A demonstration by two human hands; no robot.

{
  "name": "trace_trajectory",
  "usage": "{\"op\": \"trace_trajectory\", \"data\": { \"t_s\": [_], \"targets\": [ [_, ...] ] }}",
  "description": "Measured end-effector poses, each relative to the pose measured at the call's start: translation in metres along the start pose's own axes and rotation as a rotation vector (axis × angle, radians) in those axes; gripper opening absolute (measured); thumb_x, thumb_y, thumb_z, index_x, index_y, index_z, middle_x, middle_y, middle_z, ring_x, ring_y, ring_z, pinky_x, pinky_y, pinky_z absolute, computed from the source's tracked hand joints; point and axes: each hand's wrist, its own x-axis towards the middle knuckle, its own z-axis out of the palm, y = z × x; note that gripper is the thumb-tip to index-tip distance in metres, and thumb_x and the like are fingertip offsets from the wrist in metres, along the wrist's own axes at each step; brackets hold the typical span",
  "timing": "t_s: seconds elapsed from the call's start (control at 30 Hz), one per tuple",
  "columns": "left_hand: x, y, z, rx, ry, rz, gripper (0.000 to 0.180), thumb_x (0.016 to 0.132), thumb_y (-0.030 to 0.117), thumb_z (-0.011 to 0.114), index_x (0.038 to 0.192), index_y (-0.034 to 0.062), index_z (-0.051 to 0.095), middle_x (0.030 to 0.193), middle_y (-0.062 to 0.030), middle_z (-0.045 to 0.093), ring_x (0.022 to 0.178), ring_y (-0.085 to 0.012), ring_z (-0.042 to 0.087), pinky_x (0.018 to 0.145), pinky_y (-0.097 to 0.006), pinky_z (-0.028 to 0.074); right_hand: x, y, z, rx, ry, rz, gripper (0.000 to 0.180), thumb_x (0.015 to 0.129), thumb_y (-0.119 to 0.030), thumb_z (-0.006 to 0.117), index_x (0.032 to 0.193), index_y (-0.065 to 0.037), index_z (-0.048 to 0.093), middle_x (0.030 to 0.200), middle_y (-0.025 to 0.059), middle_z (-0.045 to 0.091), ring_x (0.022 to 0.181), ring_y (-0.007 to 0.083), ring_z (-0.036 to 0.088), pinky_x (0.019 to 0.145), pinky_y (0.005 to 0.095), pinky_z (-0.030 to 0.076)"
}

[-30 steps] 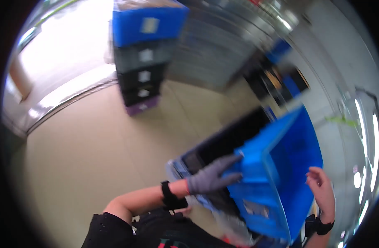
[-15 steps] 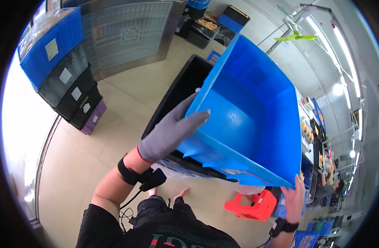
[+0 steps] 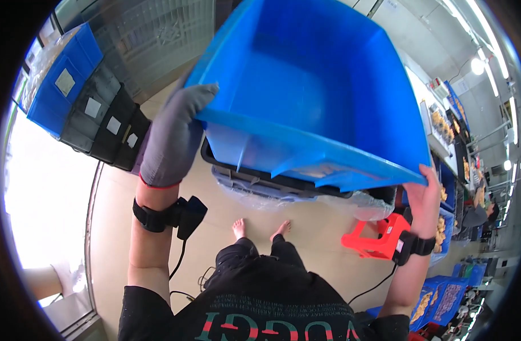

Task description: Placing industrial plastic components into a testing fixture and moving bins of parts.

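A large blue plastic bin (image 3: 306, 85), with nothing in it, is held up in front of me, its open side tilted toward me. My left hand (image 3: 172, 136), in a grey glove, grips its left edge near the near corner, thumb over the rim. At the near right corner, my bare right hand (image 3: 424, 196) clasps the rim, its fingers partly hidden behind the bin wall. Beneath the blue bin shows the edge of a black crate (image 3: 272, 181), with clear plastic wrap (image 3: 252, 200) hanging under it. Black straps with small devices sit on both my wrists.
A red plastic stool (image 3: 380, 236) stands at the right, below my right hand. On the left rises a stack of black crates (image 3: 104, 119) topped by a blue one. Along the right side runs a bench with trays of tan pieces (image 3: 439, 128); a person (image 3: 476, 216) is farther back.
The blue bin has come closer and levelled out, with both hands still on it. My view has turned, and the stool now appears farther right.
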Motion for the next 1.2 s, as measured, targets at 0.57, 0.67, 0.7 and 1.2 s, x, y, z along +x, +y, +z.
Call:
{"op": "trace_trajectory", "data": {
  "t_s": [0.57,0.67,0.7,1.2],
  "targets": [
    [0.029,0.005,-0.038,-0.154,0.336,-0.219,0.036,0.084,0.018,0.058,0.111,-0.0047,0.052,0.109,-0.0141,0.055,0.102,-0.0239,0.051,0.095,-0.036,0.038,-0.029,0.010,0.047,0.142,0.057,-0.078,0.048,0.084,-0.007,0.053,0.131,-0.002,0.046,0.111,0.0082,0.058,0.095,0.0157,0.056,0.083,0.0323,0.046],
    [0.020,0.001,-0.034,-0.163,0.314,-0.214,0.035,0.082,0.018,0.059,0.109,-0.0038,0.053,0.110,-0.0155,0.056,0.102,-0.0259,0.052,0.095,-0.039,0.038,-0.022,0.008,0.041,0.087,0.011,-0.081,0.048,0.085,-0.010,0.053,0.131,0.000,0.045,0.111,0.0075,0.058,0.097,0.0143,0.055,0.084,0.0299,0.046],
    [0.019,0.001,-0.037,-0.155,0.369,-0.239,0.037,0.083,0.020,0.058,0.110,-0.0038,0.052,0.110,-0.0154,0.056,0.102,-0.0264,0.052,0.094,-0.040,0.039,-0.022,0.009,0.038,0.094,0.037,-0.090,0.048,0.085,-0.010,0.053,0.131,0.000,0.045,0.111,0.0075,0.058,0.097,0.0143,0.055,0.084,0.0299,0.046],
    [0.014,-0.018,-0.053,0.725,0.414,0.294,0.035,0.093,0.017,0.048,0.124,0.0018,0.047,0.128,-0.0192,0.047,0.120,-0.0318,0.044,0.103,-0.043,0.036,-0.019,0.032,0.047,0.080,-0.016,-0.313,0.054,0.095,-0.047,0.045,0.126,-0.003,0.047,0.075,-0.0077,0.041,0.066,0.0019,0.036,0.055,0.0197,0.029]
  ]
}}
